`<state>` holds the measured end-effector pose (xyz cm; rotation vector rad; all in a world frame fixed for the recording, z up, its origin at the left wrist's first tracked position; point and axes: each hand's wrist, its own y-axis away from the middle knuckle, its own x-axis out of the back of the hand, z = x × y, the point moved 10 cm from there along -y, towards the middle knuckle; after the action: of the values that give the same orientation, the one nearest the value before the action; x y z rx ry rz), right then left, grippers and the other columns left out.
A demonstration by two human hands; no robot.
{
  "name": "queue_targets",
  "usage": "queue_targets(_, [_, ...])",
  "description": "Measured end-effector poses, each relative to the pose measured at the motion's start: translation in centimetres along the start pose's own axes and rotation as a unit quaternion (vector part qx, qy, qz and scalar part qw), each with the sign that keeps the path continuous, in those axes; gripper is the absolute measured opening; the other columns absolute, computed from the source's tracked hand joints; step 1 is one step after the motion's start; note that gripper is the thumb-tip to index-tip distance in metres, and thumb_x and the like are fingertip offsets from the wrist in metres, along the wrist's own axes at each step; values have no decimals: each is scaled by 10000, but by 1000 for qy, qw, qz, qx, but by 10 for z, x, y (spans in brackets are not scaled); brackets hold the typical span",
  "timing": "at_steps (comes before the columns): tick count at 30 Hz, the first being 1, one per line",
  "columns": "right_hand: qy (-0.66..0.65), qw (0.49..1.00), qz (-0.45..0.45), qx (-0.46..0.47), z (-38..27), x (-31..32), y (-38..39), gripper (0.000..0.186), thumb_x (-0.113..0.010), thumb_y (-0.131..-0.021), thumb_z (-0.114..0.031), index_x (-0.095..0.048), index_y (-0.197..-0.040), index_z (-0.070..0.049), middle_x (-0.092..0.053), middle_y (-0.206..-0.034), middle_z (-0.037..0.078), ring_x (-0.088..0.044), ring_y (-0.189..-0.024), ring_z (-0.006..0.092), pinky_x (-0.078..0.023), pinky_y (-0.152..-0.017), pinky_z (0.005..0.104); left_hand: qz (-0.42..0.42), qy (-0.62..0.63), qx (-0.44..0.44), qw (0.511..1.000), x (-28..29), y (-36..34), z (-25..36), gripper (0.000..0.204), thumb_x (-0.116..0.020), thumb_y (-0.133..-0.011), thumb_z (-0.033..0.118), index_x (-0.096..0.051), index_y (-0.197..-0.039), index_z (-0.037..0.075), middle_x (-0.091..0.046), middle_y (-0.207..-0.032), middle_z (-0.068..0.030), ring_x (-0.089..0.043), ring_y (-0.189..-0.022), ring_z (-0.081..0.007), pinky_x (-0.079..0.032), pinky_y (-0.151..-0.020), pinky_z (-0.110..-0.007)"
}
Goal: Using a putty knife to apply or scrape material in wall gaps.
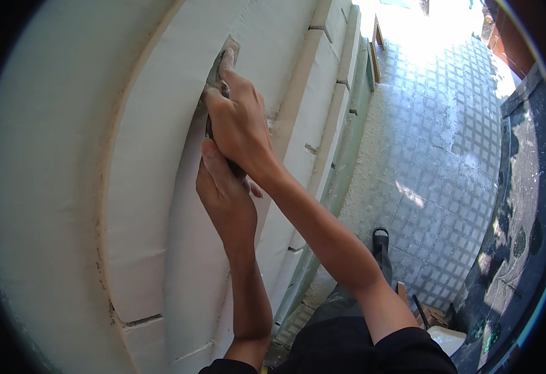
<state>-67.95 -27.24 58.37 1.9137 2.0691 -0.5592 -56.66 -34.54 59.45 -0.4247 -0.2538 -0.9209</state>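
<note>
Both hands press a trowel against a white plastered wall moulding.

The trowel (223, 62) lies flat on the curved white moulding (154, 187), its grey blade showing just above the right hand (238, 124); its dark handle is mostly hidden inside both palms. The right hand's grip is clenched on the handle, forefinger stretched up along the blade. The left hand (223, 199) sits directly below, touching the right, its grip wrapped on the handle's lower end. Both forearms rise from the lower edge, the right crossing diagonally from the lower right. The trowel's long axis runs up the wall, blade tip pointing up and slightly right. A tiled floor (435, 137) lies to the right.
</note>
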Motion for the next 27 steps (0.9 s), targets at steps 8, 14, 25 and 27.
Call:
queue_targets(8, [5,1000,-7,8,10,-5,24,379,-526,-859,-198,-590,-1043,127,-578,-764,311,-580,-737,382,-452,-765,462,38,3,18,999,16,25,-17,542,-280,-1099,443,-539,-954,-10,-461,-620,-15,-403,-484,-80,-340,-429,-264])
queue_targets(14, [35,999,-6,26,5,7,-20,392,-542,-867,-211,-610,-1067,119,-586,-774,320,-583,-748,409,-456,-799,461,-24,4,17,1000,-20,-14,-8,555,-294,-1082,510,-519,-920,29,-411,-621,31,-366,-523,-54,-343,-483,-246])
queue_targets(25, [2,999,-45,-1,4,2,2,486,-555,-868,-239,-566,-1178,135,-598,-823,323,-594,-790,422,-455,-827,437,-8,-17,14,1000,-4,9,-12,571,-271,-1094,465,-529,-934,-19,-460,-619,-20,-408,-492,-79,-354,-436,-263])
queue_targets(27, [4,1000,-30,10,3,5,-15,481,-555,-866,-235,-566,-1174,134,-601,-832,326,-595,-804,427,-455,-832,437,-23,-19,15,999,-16,-6,-9,565,-270,-1094,463,-527,-932,-14,-460,-621,-21,-410,-493,-78,-350,-436,-263])
